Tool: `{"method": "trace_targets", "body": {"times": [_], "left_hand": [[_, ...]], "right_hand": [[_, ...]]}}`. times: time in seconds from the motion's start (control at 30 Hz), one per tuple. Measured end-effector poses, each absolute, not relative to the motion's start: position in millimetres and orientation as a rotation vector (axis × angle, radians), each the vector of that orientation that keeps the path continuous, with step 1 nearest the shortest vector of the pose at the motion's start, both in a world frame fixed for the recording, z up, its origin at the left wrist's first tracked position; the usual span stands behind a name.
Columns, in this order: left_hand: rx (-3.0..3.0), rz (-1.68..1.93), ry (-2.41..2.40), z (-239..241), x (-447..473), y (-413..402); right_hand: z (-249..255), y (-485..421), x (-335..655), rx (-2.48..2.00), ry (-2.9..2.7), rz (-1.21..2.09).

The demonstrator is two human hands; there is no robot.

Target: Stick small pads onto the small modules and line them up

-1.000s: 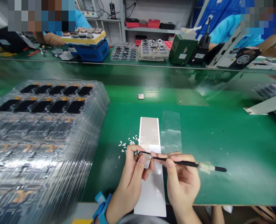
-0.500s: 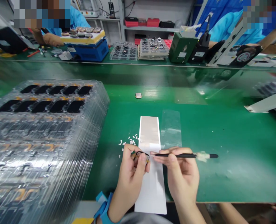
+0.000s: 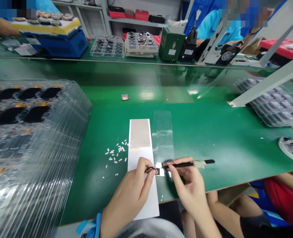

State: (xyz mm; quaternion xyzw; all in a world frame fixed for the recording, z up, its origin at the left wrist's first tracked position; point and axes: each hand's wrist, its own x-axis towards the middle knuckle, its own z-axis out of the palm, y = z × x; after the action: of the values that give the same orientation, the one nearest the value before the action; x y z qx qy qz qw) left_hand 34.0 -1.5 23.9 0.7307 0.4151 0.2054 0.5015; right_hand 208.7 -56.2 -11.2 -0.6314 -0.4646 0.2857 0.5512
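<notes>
My left hand (image 3: 133,185) pinches a small dark-rimmed part (image 3: 150,169) between thumb and fingertips, above a long white sheet (image 3: 142,190). The fingers cover most of the part. In my right hand (image 3: 189,183) lie slim black tweezers (image 3: 183,165) with pale tape wrapped near the back end, held level like a pen. Their tips point left, close to the part, over a clear plastic strip (image 3: 163,142) beside the sheet. Bright and dark patches show between the hands; I cannot tell what they are. Small white scraps (image 3: 120,148) lie scattered left of the sheet.
A tall stack of clear trays (image 3: 62,132) with black screens fills the left side. A small flat module (image 3: 125,97) lies farther back on the green table (image 3: 198,132). A white post (image 3: 265,84) and more trays (image 3: 282,102) stand at right. People sit opposite and beside me.
The view has swung right, so things appear farther left. The part in my left hand now shows edge-on. Both hands remain close together, still holding the part and the tweezers.
</notes>
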Motion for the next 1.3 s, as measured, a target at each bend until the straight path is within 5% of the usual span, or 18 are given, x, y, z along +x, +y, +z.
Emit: {"method": "trace_targets", "body": {"times": [0.73,1.3], "left_hand": [[1.820,0.458,1.033,23.5,35.6,-1.3],[1.659,0.836,0.994,26.9,29.5,2.9]], "right_hand": [[-11.5,-56.4,206.1,-1.507,-1.039,0.735],[43.5,-48.8,182.5,-0.919,-1.045,0.647]]}}
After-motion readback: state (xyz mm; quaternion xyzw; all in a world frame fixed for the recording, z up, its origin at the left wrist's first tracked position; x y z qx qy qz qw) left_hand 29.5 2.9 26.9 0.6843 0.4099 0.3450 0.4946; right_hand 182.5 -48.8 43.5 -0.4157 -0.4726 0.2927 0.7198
